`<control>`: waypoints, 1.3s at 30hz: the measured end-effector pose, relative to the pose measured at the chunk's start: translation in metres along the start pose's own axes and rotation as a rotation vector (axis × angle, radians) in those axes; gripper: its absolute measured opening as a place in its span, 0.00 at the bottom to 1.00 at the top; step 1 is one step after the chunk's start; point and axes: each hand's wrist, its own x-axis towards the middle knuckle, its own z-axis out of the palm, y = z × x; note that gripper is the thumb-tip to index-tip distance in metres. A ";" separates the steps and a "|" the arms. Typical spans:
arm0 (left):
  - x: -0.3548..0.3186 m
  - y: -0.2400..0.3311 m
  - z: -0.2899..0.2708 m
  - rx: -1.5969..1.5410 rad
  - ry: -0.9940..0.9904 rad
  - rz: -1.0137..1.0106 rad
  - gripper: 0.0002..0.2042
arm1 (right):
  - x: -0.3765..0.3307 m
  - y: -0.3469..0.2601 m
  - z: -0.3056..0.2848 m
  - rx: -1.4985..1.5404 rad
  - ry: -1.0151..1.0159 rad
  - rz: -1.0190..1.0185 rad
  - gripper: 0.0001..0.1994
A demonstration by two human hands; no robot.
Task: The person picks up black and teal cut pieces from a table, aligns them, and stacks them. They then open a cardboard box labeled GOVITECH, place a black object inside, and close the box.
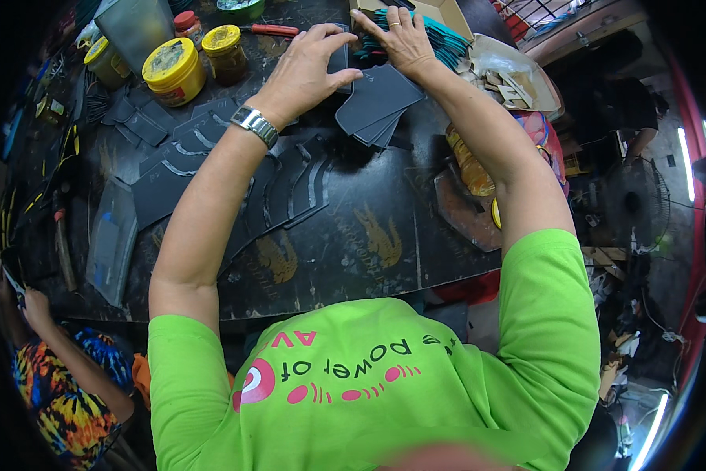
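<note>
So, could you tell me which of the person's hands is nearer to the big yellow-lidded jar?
The left. The left hand rests on dark cut pieces just to the right of the yellow-lidded jar, while the right hand lies farther right, on the teal-edged stack by the cardboard box.

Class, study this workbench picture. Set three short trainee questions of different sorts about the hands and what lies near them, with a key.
1. True or false: the left hand wears a wristwatch.
2. What colour are the lids of the jars? A red, B yellow, C white.
3. What does the right hand rest on?

Key: 1 true. 2 B. 3 A stack of teal-edged pieces by the cardboard box.
</note>
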 end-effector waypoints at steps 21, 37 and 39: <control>-0.027 0.061 0.009 -0.086 -0.321 0.095 0.28 | 0.014 0.061 -0.014 0.649 0.018 0.167 0.44; -0.040 0.088 0.014 -0.128 -0.235 0.130 0.22 | 0.017 0.107 0.051 0.635 -0.416 0.141 0.41; -0.046 0.094 0.006 -0.144 -0.212 0.143 0.21 | 0.017 0.104 0.039 0.647 -0.427 0.141 0.40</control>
